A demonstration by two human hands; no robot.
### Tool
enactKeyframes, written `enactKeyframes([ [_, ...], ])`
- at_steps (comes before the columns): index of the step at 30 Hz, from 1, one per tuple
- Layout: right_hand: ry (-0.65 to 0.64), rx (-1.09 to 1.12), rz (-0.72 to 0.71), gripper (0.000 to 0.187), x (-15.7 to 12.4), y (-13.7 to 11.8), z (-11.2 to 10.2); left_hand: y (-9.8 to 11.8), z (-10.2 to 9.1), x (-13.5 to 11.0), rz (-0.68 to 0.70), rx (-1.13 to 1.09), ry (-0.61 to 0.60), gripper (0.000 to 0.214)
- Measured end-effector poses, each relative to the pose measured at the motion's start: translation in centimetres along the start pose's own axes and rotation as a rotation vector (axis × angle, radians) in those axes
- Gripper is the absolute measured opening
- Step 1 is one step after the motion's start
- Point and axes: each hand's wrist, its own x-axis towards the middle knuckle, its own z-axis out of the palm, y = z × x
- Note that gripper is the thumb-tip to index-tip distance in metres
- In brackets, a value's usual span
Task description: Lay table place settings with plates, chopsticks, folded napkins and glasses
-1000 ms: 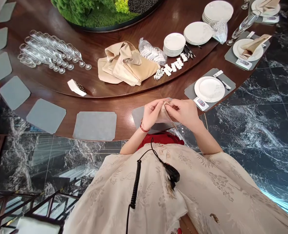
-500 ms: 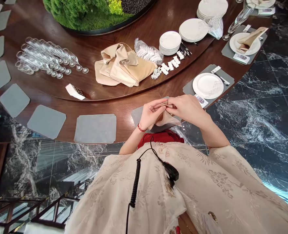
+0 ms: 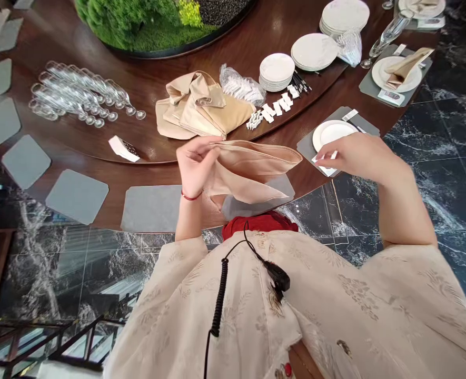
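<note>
My left hand (image 3: 197, 160) pinches the gathered left corner of a beige cloth napkin (image 3: 252, 179), holding it up above a grey placemat (image 3: 284, 187) at the table edge. The napkin is loosely folded, with its layers fanning apart toward the right. Off the napkin's right end, my right hand (image 3: 355, 155) hovers in front of a white plate (image 3: 331, 131), its fingers bent, slightly apart and holding nothing I can see. A small printed card (image 3: 327, 171) lies below those fingers, partly covered. Farther in, a pile of beige napkins (image 3: 205, 110) rests on the table.
Several glasses lie on their sides (image 3: 78, 95) at left. Stacked plates (image 3: 277, 71), white chopstick rests (image 3: 272, 110) and a plastic bag (image 3: 240, 87) sit beyond the napkins. A set place with a folded napkin (image 3: 408, 68) is at right. Grey placemats (image 3: 77, 195) line the edge.
My hands have moved apart, left hand leftward and right hand rightward. The napkin, bunched between both hands before, now spreads out from my left hand alone.
</note>
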Motion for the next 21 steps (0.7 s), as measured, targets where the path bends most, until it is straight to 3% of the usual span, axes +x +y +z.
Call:
enactKeyframes([
  [2, -0.032, 0.042, -0.028, 0.062, 0.3, -0.7, 0.2, 0.7, -0.4, 0.6, 0.036, -0.011, 0.032, 0.016],
  [5, 0.042, 0.192, -0.169, 0.069, 1.7, -3.0, 2.7, 1.8, -0.3, 0.5, 0.094, -0.042, 0.039, 0.016],
  [8, 0.045, 0.284, -0.305, 0.053, 3.4, -4.2, 5.6, 2.6, -0.7, 0.1, 0.182, -0.072, 0.028, 0.016],
  [10, 0.029, 0.298, -0.34, 0.05, 4.3, -4.1, 6.1, 2.7, -1.7, 0.1, 0.241, -0.068, 0.035, 0.017],
  [12, 0.091, 0.285, -0.358, 0.052, 5.0, -3.6, 5.2, 2.6, -3.1, 0.5, 0.286, -0.052, 0.06, 0.02],
  [17, 0.431, 0.288, -0.3, 0.053, 6.0, -4.1, -0.5, 1.4, -5.5, 2.5, 0.295, -0.032, 0.103, 0.03],
  [21, 0.459, 0.273, -0.227, 0.063, 5.7, -6.1, -3.6, 0.1, -5.1, 4.0, 0.182, -0.007, 0.108, 0.036],
])
